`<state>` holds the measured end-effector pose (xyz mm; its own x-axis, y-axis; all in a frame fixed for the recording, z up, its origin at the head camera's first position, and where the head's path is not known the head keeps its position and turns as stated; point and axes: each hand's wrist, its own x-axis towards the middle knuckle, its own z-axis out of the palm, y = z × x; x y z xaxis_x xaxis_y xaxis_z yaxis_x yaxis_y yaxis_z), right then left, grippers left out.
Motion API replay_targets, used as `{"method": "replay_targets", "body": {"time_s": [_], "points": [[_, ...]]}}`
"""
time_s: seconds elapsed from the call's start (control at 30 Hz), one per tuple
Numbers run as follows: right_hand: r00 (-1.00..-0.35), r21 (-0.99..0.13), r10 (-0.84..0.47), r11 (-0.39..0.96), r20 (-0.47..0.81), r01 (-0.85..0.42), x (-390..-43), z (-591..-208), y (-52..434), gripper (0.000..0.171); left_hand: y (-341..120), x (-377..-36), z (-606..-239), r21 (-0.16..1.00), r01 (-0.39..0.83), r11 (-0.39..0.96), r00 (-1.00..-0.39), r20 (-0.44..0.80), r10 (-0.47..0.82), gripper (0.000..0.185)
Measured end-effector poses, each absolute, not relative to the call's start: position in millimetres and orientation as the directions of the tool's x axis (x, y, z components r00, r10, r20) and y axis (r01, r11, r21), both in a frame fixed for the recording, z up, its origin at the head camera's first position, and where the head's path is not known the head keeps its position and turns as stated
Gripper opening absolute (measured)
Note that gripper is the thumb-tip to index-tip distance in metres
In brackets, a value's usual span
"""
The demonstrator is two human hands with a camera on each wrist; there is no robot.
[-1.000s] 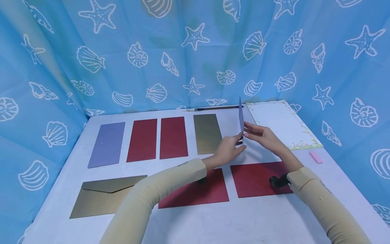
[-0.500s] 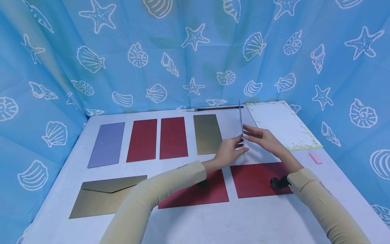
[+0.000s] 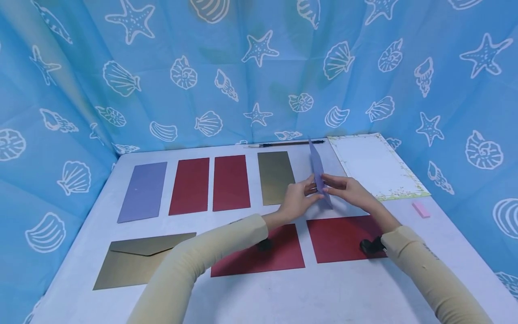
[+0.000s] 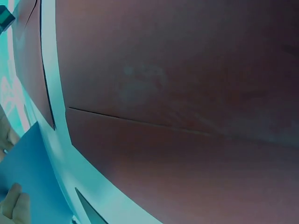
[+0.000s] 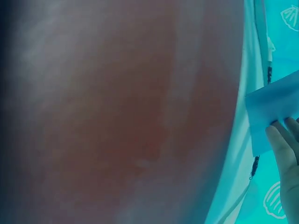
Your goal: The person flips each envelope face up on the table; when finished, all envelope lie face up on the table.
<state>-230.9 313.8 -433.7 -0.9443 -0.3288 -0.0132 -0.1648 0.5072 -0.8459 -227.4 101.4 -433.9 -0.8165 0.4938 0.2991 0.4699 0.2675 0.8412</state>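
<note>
A lavender-blue envelope point(image 3: 317, 170) stands nearly on edge above the white table point(image 3: 283, 292), leaning a little to the left. My left hand point(image 3: 299, 198) pinches its lower part from the left and my right hand point(image 3: 344, 189) pinches it from the right. The left wrist view shows a corner of the blue envelope point(image 4: 32, 172) with a fingertip on it, over a red envelope point(image 4: 177, 93). The right wrist view shows my fingers point(image 5: 285, 149) on the blue envelope point(image 5: 273, 109).
On the table lie a lavender envelope point(image 3: 142, 191), red envelopes point(image 3: 190, 185) point(image 3: 230, 182), a gold one point(image 3: 276, 176), a gold flap envelope point(image 3: 137, 263), red envelopes point(image 3: 263, 256) point(image 3: 341, 238), floral paper point(image 3: 376, 164), a brush pen point(image 3: 287, 144) and a pink eraser point(image 3: 421, 209).
The blue envelope has tipped from upright to leaning left and dropped slightly. Both hands have shifted a little left with it.
</note>
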Motion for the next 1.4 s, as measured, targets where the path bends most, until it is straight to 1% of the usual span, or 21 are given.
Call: {"method": "replay_targets", "body": {"time_s": [0.13,0.37,0.63,0.8,1.13,1.4], "points": [[-0.940,-0.831,-0.341,0.529,-0.022,-0.172,-230.0,-437.3,313.9,0.064,97.1,-229.5,-434.7,0.840,0.465,0.279,-0.826,0.298,0.479,0.072],[-0.931,-0.817,-0.364,0.548,-0.038,-0.181,-229.5,-437.8,316.4,0.066,88.0,-235.2,-435.5,0.810,0.470,0.352,-0.833,0.275,0.480,0.071],[-0.919,-0.763,-0.391,0.609,-0.051,-0.216,-230.5,-433.7,321.8,0.067,78.1,-239.4,-436.2,0.753,0.525,0.396,-0.809,0.297,0.507,0.069],[-0.919,-0.709,-0.390,0.662,-0.052,-0.241,-230.5,-434.8,327.1,0.067,75.1,-240.4,-438.5,0.778,0.496,0.385,-0.818,0.269,0.509,0.067],[-0.919,-0.688,-0.387,0.687,-0.075,-0.233,-227.1,-431.3,338.3,0.066,80.0,-238.4,-440.3,0.800,0.441,0.407,-0.830,0.191,0.524,0.066],[-0.927,-0.636,-0.367,0.733,-0.070,-0.242,-227.7,-433.9,346.8,0.068,90.4,-232.9,-437.3,0.819,0.350,0.454,-0.847,0.070,0.527,0.063]]}}
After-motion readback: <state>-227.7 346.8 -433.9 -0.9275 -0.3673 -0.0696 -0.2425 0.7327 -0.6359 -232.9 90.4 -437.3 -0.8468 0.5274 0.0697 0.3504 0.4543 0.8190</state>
